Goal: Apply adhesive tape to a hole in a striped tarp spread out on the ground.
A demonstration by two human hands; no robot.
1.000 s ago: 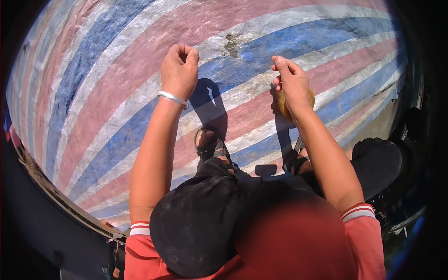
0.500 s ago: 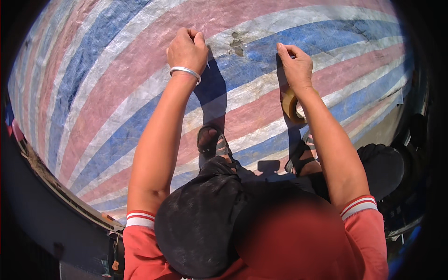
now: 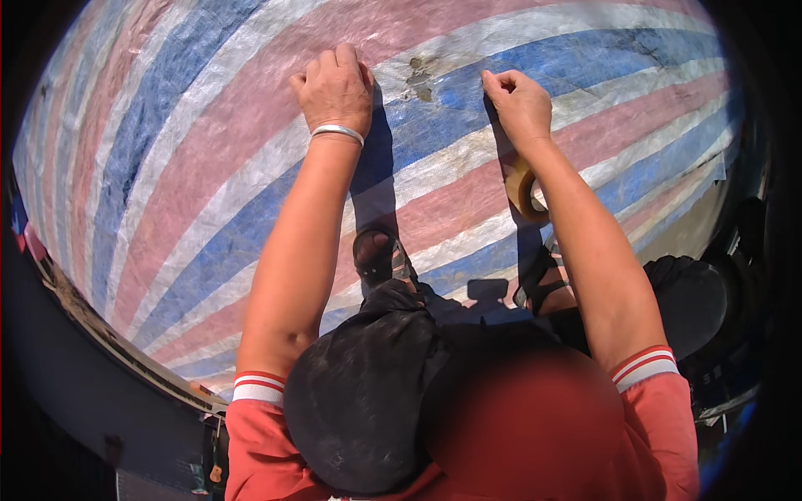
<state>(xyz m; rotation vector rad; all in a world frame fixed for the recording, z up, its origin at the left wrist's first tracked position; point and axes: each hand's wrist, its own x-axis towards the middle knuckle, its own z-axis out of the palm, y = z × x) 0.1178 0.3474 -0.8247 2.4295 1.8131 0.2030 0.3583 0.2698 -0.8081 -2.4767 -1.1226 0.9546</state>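
A striped tarp (image 3: 242,188) in red, white and blue lies spread out under both arms. My left hand (image 3: 336,93), with a silver bangle at the wrist, rests palm down on a red stripe, fingers apart and slightly bent. To its right, my right hand (image 3: 521,107) is closed in a pinch over a blue stripe; whatever is between thumb and finger is too small to make out. Beside the right wrist sits a roll of yellowish-brown tape (image 3: 520,188), partly covered by the forearm. A torn, stained patch (image 3: 419,79) marks the tarp between the hands.
My sandalled feet (image 3: 380,255) stand on the tarp, below the hands. Dark shadows of my arms cross the stripes. The tarp's edge runs along a ledge (image 3: 117,351) at the lower left, and greyish ground (image 3: 681,225) shows beyond it at the right.
My left hand has gone from closed fingers to spread ones and moved slightly forward. My right hand has shifted a little to the left, still pinched. The tape roll stays in place.
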